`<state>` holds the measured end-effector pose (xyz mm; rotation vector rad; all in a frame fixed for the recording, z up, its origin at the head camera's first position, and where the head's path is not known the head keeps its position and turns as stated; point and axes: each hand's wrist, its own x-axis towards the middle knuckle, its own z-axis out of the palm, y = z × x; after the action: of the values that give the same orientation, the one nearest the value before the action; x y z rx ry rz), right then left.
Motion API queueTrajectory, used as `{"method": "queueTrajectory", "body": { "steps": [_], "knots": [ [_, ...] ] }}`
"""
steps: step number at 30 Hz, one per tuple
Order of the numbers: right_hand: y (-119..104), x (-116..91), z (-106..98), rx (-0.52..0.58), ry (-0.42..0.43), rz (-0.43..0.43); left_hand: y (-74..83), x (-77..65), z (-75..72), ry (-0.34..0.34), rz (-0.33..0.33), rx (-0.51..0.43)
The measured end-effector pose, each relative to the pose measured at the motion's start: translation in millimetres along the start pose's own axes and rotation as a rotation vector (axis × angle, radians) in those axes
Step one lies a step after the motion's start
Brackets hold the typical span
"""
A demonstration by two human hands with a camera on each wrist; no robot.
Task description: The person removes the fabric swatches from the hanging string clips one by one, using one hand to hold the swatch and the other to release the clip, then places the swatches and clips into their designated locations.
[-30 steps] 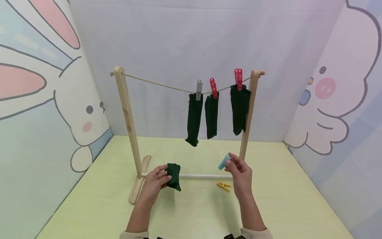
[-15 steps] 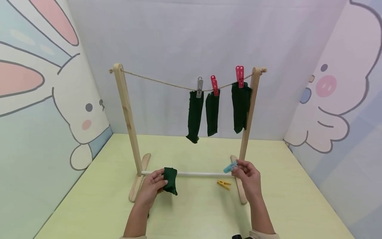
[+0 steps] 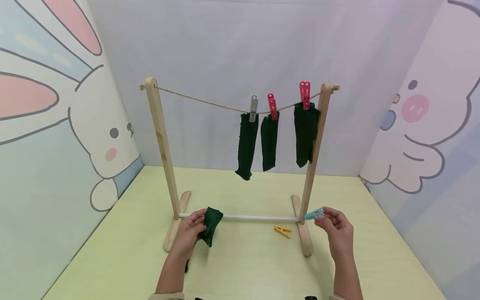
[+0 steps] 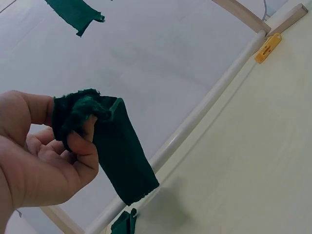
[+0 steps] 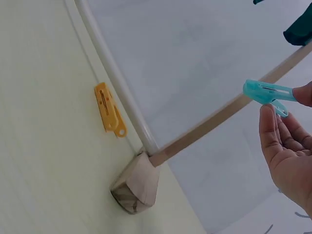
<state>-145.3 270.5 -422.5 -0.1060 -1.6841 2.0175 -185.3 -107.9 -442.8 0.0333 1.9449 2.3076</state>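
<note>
My left hand (image 3: 186, 237) pinches a folded dark green cloth (image 3: 211, 225) above the table, left of centre; in the left wrist view its straight end (image 4: 124, 161) hangs down from the fingers. My right hand (image 3: 340, 237) pinches a light blue clothespin (image 3: 313, 214) between thumb and fingers, near the foot of the right post. From the twine line (image 3: 202, 100) hang three dark green cloth strips: one under a grey clothespin (image 3: 253, 109), one under a red clothespin (image 3: 272, 107), and one by the right post under red clothespin grips (image 3: 305, 96).
A yellow clothespin (image 3: 282, 231) lies on the table (image 3: 255, 266) in front of the white crossbar (image 3: 258, 218). Wooden posts (image 3: 163, 146) on flat feet hold up the line. More green cloth (image 4: 124, 223) lies on the table, mostly behind my left forearm in the head view.
My right hand has moved right and slightly down with the blue clothespin, from beside the crossbar to past the right post. My left hand has shifted slightly left, tilting the cloth.
</note>
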Motion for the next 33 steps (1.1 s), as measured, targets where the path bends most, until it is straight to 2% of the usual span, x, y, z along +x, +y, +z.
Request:
{"method": "queueTrajectory", "body": {
  "steps": [4, 9, 11, 16, 19, 22, 26, 29, 33],
  "knots": [
    [4, 2, -13, -0.03, 0.034, 0.048, -6.9, -7.3, -4.8, -0.004, -0.033, 0.072],
    [12, 2, -26, -0.058, 0.036, 0.06, -20.4, -18.4, -12.9, -0.067, -0.097, 0.143],
    [19, 5, -33, -0.04, 0.021, 0.036, -24.4, -20.4, -16.2, -0.082, -0.108, 0.147],
    [54, 20, -61, -0.012, -0.057, -0.006, -28.7, -23.8, -24.8, -0.085, -0.114, 0.173],
    [74, 29, -76, -0.067, -0.018, 0.054, -29.2, -25.0, -27.6, -0.113, -0.121, 0.195],
    [89, 35, -87, -0.049, 0.04, 0.115, -30.8, -23.8, -26.2, -0.18, -0.121, 0.205],
    [92, 37, -91, -0.043, 0.05, 0.167, -34.3, -21.2, -18.9, -0.269, -0.125, 0.2],
    [90, 36, -91, -0.056, 0.044, 0.207, -35.2, -21.8, -14.4, -0.29, -0.156, 0.206],
    [82, 34, -87, -0.166, 0.034, 0.283, -32.3, -27.0, -17.1, -0.29, -0.193, 0.236]
  ]
}}
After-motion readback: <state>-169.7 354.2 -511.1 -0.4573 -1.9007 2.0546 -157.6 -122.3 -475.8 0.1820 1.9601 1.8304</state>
